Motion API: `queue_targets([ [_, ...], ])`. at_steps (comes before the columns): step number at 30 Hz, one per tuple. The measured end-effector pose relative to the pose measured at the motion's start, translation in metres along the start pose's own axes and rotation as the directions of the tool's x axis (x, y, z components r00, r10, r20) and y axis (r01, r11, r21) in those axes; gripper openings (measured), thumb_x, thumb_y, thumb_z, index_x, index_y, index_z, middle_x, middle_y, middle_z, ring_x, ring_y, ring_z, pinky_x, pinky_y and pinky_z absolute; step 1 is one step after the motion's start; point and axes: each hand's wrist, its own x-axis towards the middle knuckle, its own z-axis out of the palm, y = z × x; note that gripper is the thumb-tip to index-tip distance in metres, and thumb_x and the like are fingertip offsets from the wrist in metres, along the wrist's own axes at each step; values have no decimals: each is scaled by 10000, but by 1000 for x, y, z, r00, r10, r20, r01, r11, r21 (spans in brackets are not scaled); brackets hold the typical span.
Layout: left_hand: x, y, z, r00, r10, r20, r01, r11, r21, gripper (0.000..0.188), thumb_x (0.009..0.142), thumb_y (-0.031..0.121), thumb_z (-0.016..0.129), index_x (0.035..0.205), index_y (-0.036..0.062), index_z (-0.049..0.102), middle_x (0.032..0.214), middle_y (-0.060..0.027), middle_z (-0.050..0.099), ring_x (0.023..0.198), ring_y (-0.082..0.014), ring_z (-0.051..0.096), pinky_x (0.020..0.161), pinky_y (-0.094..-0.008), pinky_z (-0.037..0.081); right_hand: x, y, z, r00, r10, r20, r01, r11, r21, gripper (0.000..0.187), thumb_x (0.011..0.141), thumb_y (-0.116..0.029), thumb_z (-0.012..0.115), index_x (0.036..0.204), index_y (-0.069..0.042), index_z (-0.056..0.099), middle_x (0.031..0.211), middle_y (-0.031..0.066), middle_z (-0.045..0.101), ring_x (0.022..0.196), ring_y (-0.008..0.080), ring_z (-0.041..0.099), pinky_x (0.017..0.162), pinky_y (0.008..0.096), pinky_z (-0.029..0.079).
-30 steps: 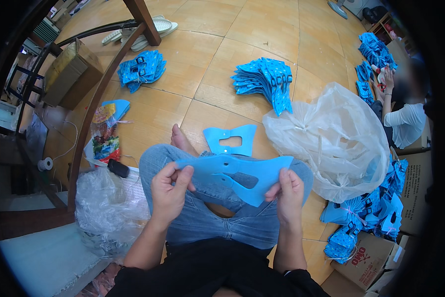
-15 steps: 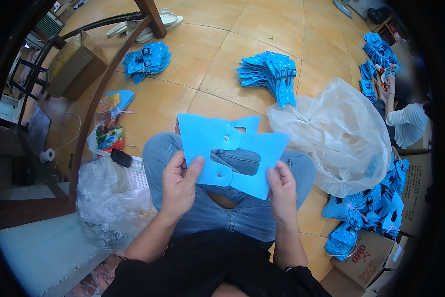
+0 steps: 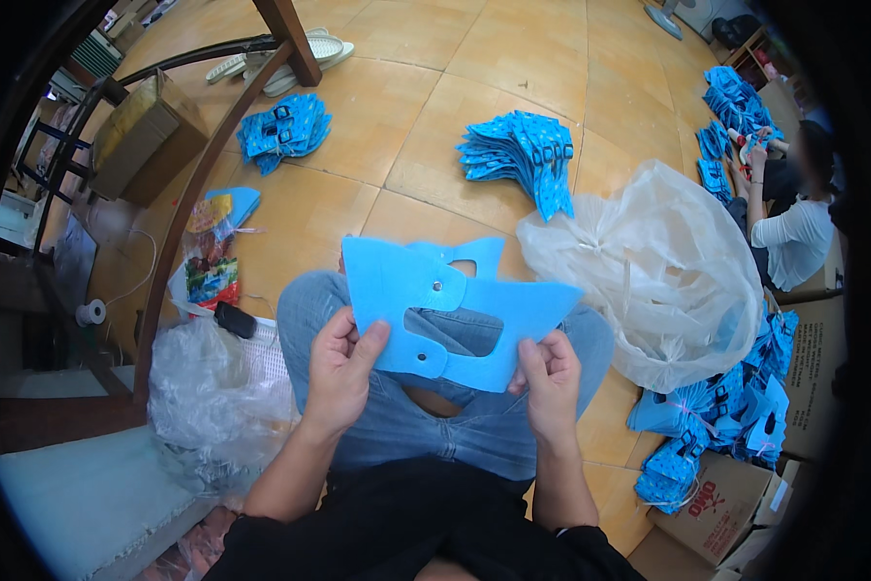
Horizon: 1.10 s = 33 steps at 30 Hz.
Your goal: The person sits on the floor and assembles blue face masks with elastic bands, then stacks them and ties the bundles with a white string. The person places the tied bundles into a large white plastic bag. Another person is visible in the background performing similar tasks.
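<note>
We hold the blue cut-out sheet over our lap, our left hand pinched closed on its edge at eight o'clock, our right hand pinching it at four. Around it, a second blue piece lies partly hidden at twelve, a blue bundle at one, a whitish plastic bag near three

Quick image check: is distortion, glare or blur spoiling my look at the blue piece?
Head view: the blue piece, left hand and right hand read fairly clearly, without strong glare; head view: fisheye bowing curves the wooden bar at left, the corners go black, and a soft sheen lies on the floor.
</note>
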Motion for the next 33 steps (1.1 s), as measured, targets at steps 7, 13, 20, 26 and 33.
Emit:
queue_targets([
  [7, 3, -2, -5, 997, 51, 52, -54, 997, 60, 196, 962, 125, 589, 1108, -4, 593, 1033, -51, 657, 936, -84, 595, 855, -233, 462, -2, 5, -4, 996, -93, 6, 94, 994, -63, 146, 936, -150, 630, 993, -24, 582, 726, 19, 620, 629, 72, 599, 559, 195, 457],
  [13, 14, -13, -14, 990, 104, -95, -88, 984, 155, 245, 927, 38, 598, 1169, 2, 583, 1225, -92, 595, 1111, -119, 540, 980, -272, 411, 2, 8, -9, 950, -301, 76, 309, 893, -328, 237, 917, 9, 574, 1153, -2, 583, 963, 65, 645, 859, 109, 627, 769, 237, 497],
  [20, 29, -1, -33, 967, -224, 122, 255, 854, -453, 422, 1001, 321, 361, 1216, 20, 564, 1162, -127, 626, 1013, -217, 619, 884, -407, 515, 18, 8, -9, 969, -180, 167, 180, 984, 15, 253, 936, 25, 537, 1187, 22, 565, 1009, 62, 643, 944, 114, 620, 811, 237, 492],
  [26, 36, -11, -32, 999, -7, -32, 11, 989, 144, 244, 915, 63, 593, 1146, -18, 602, 1065, -69, 653, 945, -127, 610, 851, -252, 473, 33, 7, -15, 966, 148, 211, -199, 948, 250, 354, 967, -69, 538, 1309, 17, 503, 982, 35, 642, 895, 83, 598, 799, 221, 477],
  [33, 58, -21, -66, 934, 353, -51, -135, 484, 865, 243, 861, 117, 664, 1073, -1, 649, 1003, -116, 664, 948, -226, 623, 869, -339, 461, 70, 33, -34, 990, 132, 43, -132, 991, -3, 356, 981, -121, 537, 1310, 9, 493, 1044, 27, 643, 943, 80, 587, 839, 230, 472],
])
